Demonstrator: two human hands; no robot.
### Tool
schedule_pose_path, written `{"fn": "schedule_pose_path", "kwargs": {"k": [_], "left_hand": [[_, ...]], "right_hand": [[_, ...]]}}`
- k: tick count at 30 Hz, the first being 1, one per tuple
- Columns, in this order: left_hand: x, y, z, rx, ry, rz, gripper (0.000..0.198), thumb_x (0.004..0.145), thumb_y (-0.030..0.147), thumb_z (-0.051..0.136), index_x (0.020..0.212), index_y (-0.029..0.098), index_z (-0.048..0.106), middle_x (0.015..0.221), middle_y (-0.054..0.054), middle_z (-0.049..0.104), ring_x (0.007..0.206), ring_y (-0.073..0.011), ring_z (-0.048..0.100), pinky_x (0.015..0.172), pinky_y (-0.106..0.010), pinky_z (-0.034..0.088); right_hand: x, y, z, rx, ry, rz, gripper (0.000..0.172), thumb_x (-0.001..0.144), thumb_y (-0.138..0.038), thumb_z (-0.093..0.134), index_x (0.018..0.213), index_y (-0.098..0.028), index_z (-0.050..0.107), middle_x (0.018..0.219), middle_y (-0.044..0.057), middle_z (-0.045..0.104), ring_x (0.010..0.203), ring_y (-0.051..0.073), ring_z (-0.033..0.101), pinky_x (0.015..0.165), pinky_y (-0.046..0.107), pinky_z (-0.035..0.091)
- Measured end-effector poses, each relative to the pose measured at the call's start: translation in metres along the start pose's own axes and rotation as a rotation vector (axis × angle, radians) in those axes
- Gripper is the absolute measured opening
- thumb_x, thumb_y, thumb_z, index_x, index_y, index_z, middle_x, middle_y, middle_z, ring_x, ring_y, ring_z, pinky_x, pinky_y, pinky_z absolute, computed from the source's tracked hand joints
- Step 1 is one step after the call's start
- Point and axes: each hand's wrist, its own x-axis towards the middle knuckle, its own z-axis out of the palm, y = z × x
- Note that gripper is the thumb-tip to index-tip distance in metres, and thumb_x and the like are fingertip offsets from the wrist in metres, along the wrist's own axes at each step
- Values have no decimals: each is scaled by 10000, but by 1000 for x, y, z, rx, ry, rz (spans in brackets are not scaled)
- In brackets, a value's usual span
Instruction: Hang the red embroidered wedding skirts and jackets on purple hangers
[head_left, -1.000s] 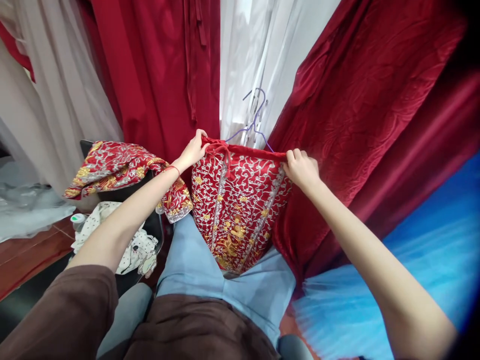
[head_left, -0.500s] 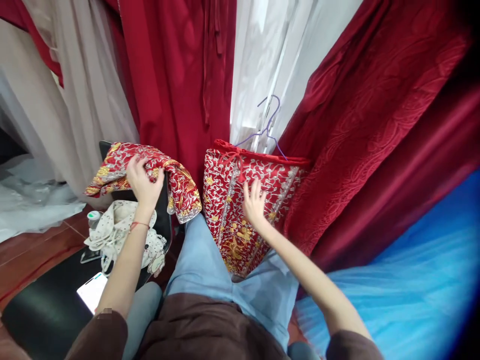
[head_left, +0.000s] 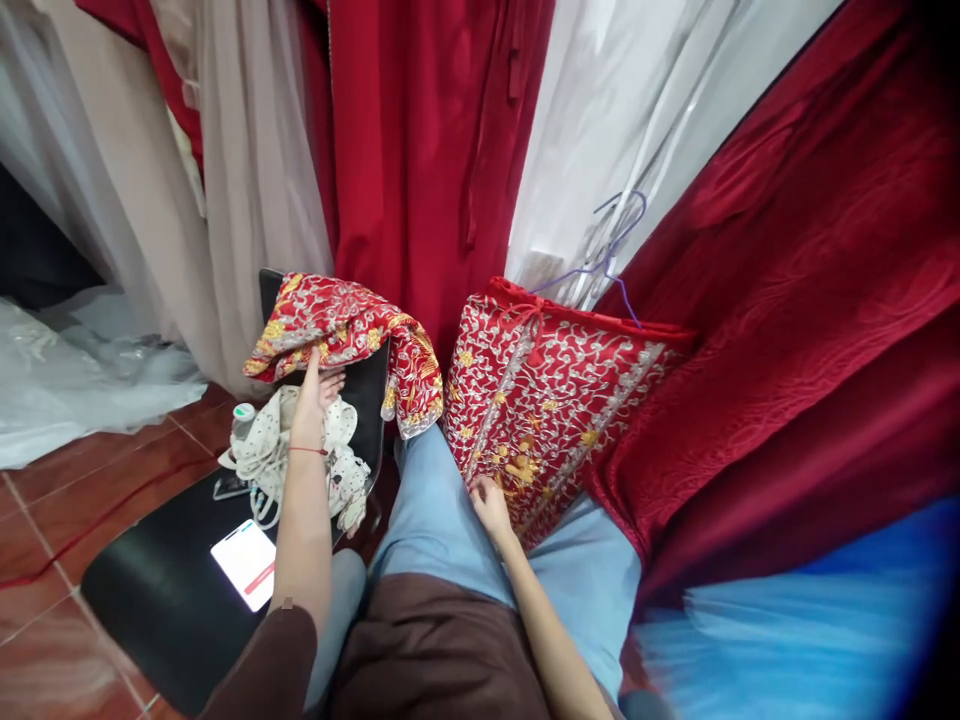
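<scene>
A red garment embroidered in silver and gold [head_left: 330,320] lies folded over the back of a black chair. My left hand [head_left: 321,388] is just beneath its lower fold, thumb raised and fingers stretched out, holding nothing. A matching red embroidered skirt [head_left: 551,400] leans across my thighs, with a drawstring bow at its waistband and a purple wire hanger [head_left: 619,245] at its top. My right hand [head_left: 491,508] is at the skirt's lower left edge with fingers curled together. Whatever lies between those fingertips is hidden.
On the black chair [head_left: 150,580] sit a white dotted cloth bag [head_left: 274,430], a bottle with a green-topped cap [head_left: 243,418] and a phone with a lit screen [head_left: 247,562]. Red curtain-like fabric [head_left: 420,150] hangs ahead. Blue tulle [head_left: 795,640] spreads at the right.
My left hand has come off the folded garment and dropped slightly below it. My right hand has moved down the skirt and its fingers have curled in. The view has turned left.
</scene>
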Motion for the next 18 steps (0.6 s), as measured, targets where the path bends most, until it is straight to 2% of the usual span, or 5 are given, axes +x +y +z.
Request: {"fn": "schedule_pose_path", "kwargs": {"k": [4, 9, 12, 14, 18], "left_hand": [[6, 11, 2, -117, 223, 251, 495, 742, 533, 628, 1102, 200, 559, 1149, -100, 667, 992, -147, 677, 736, -220, 555], [-6, 43, 33, -80, 372, 505, 415, 827, 453, 541, 1130, 177, 609, 1174, -93, 687, 1186, -200, 624, 988, -317, 530], [-41, 60, 55, -2, 178, 594, 367, 811, 407, 588, 1090, 177, 653, 1147, -81, 708, 1142, -231, 647, 1018, -350, 516], [-70, 68, 66, 69, -23, 648, 346, 798, 421, 621, 1031, 172, 681, 1083, -77, 727, 1066, -246, 672, 973, -354, 534], [-121, 82, 78, 380, -567, 657, 326, 786, 451, 654, 921, 161, 715, 875, -44, 740, 855, -246, 690, 775, -317, 558]], "right_hand": [[8, -13, -20, 76, 21, 11, 213, 813, -342, 442, 796, -193, 594, 774, 56, 679, 695, 204, 621, 703, 321, 503], [23, -51, -41, 155, 51, -27, 299, 858, -446, 466, 834, -181, 603, 768, 59, 661, 700, 198, 591, 704, 323, 488], [34, -94, -54, 215, 89, -99, 354, 881, -483, 499, 1028, -178, 601, 981, 93, 682, 862, 205, 625, 792, 326, 501], [40, -125, -58, 241, 173, -172, 519, 853, -500, 575, 1256, -178, 516, 1225, 138, 623, 1063, 227, 608, 921, 360, 486], [51, -169, -55, 139, 400, -216, 888, 731, -550, 717, 1435, -153, 349, 1480, 208, 413, 1330, 291, 440, 1108, 438, 354]]}}
